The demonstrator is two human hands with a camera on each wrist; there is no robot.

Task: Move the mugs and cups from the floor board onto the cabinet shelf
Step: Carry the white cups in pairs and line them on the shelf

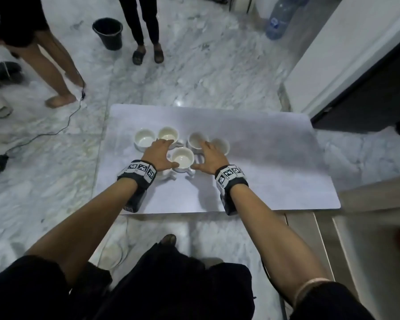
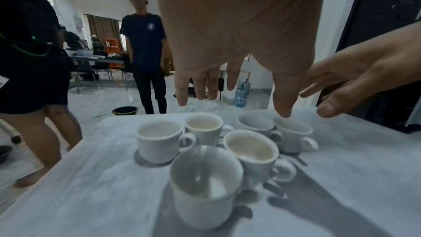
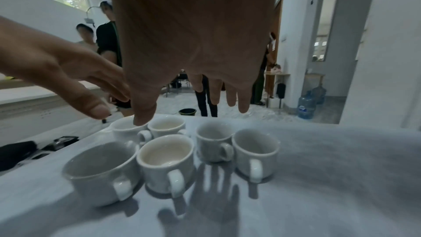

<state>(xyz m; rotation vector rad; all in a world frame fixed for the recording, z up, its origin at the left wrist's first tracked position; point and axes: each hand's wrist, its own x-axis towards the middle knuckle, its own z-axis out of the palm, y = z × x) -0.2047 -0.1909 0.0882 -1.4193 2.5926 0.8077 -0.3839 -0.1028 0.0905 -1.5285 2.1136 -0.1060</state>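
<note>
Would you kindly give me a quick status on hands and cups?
Both hands open, left and right, above six white ceramic cups. All on grey floor board. None gripped. Nothing blocking.

head view overhead, wrist views low, sharing cups [image 1: 183,157]

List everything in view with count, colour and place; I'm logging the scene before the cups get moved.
cups: six, white, clustered upright on the board
board: one, pale grey, on the marble floor
bucket: one, black, on the floor beyond the board
water bottles: two, blue, by the wall
bystanders: at least two, dark clothes, standing beyond the board
hands: left and right, open, above the cups, holding nothing
</note>
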